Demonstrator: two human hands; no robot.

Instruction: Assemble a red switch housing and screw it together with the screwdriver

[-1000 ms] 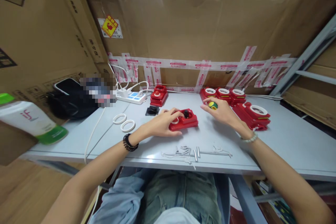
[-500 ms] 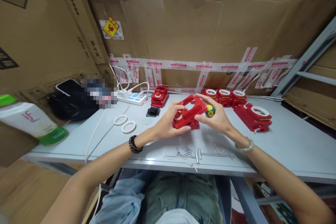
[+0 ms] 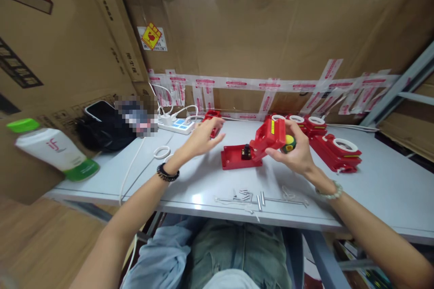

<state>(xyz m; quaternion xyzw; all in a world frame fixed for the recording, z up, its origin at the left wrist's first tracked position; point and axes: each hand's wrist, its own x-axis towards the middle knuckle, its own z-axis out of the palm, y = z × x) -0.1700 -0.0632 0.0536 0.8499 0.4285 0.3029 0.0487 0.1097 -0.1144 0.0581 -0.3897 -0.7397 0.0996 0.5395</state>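
My right hand point(image 3: 298, 153) grips a red plastic housing cover point(image 3: 276, 133) with a yellow label, holding it tilted above the desk. A green and yellow screwdriver handle point(image 3: 289, 143) is tucked in the same hand. Beneath and left of the cover lies a flat red base point(image 3: 233, 158) with a black and brass part point(image 3: 246, 151) on it. My left hand point(image 3: 203, 137) is open, fingers stretched out, over the desk left of the base. It partly hides a small red housing point(image 3: 214, 117) behind it. A white ring point(image 3: 162, 152) lies left of that hand.
Several red housings with white rings stand at the right, one of them a longer housing point(image 3: 334, 156). Screws point(image 3: 243, 195) and metal rods point(image 3: 261, 199) lie near the front edge. A power strip point(image 3: 179, 125), white bottle point(image 3: 54, 149) and black bag point(image 3: 91, 128) are at left.
My left hand has let go of the red cover and moved left. My right hand keeps the cover and has moved it right, uncovering the base. The view has shifted slightly.
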